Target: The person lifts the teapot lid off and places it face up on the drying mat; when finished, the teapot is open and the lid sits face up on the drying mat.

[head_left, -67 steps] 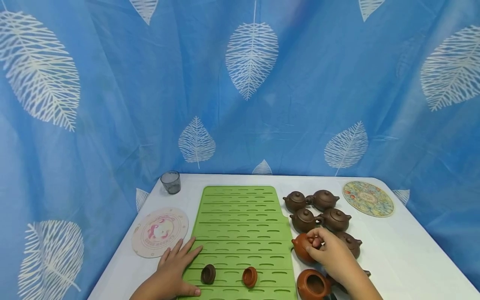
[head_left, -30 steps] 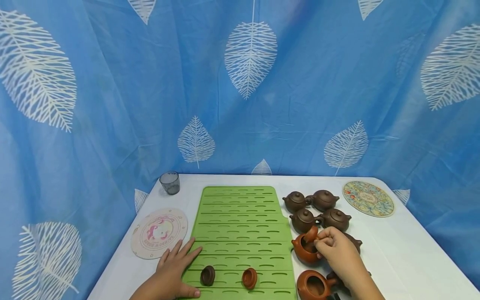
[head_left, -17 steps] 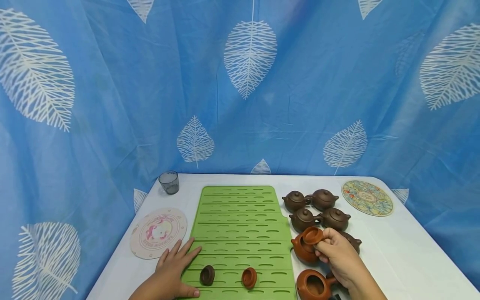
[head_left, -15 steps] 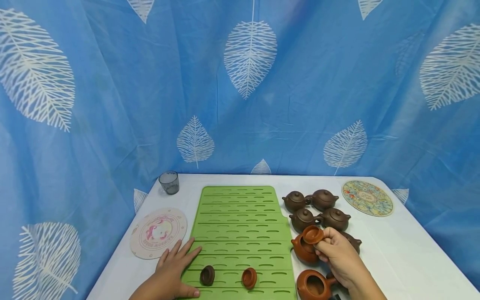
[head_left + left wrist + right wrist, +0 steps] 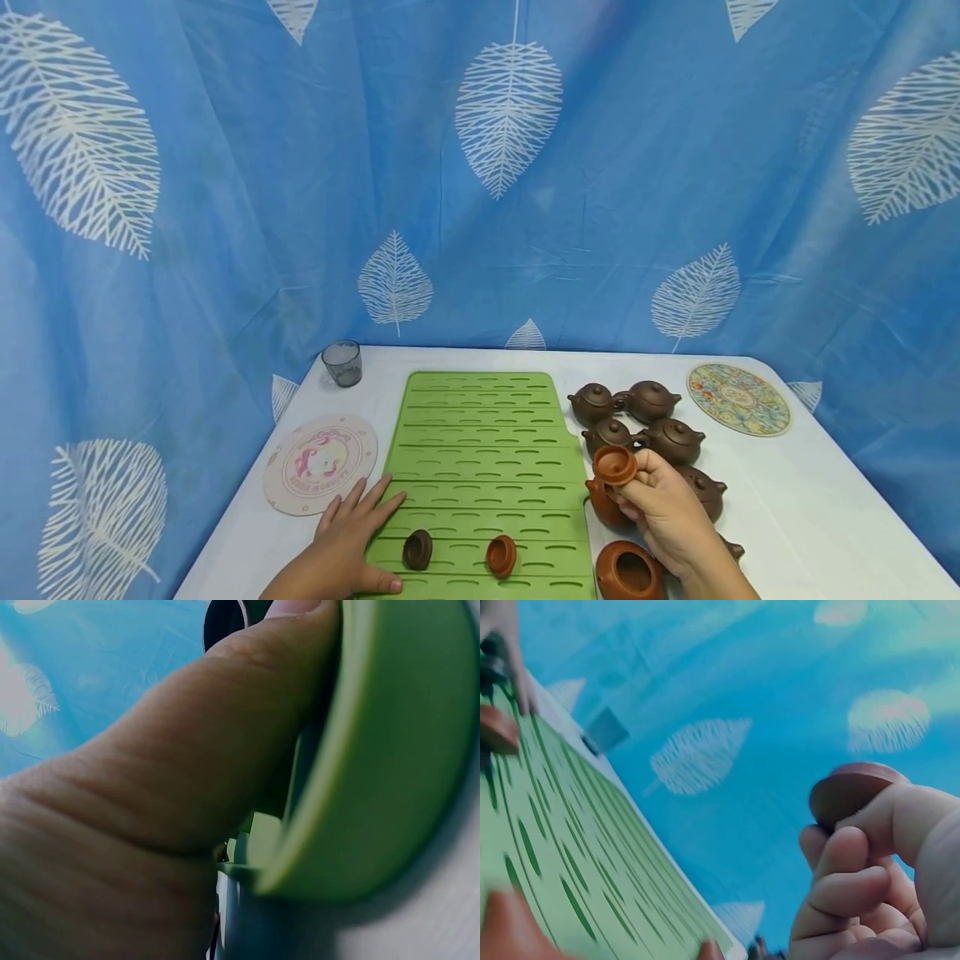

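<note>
My right hand [image 5: 663,510] pinches a reddish-brown teapot lid [image 5: 615,464], its hollow underside toward the head camera. Just below the lid is an orange-brown teapot [image 5: 609,507], partly hidden by lid and hand. A second orange-brown teapot [image 5: 632,573] without a lid stands nearer, its round opening showing. My left hand [image 5: 347,533] rests with fingers spread on the left edge of the green slotted mat [image 5: 480,433]. On that mat lie a dark brown lid [image 5: 417,550] and an orange-brown lid [image 5: 501,556], both showing their hollow side.
Several dark brown teapots with lids [image 5: 651,402] stand close together right of the mat. A patterned round mat [image 5: 738,400] lies at the back right. At the left are a pink-and-white round mat [image 5: 321,465] and a grey glass [image 5: 342,363].
My right hand has lifted the lid off the orange-brown teapot, turned its underside to view and moved it up slightly. My left hand stays in place on the mat.
</note>
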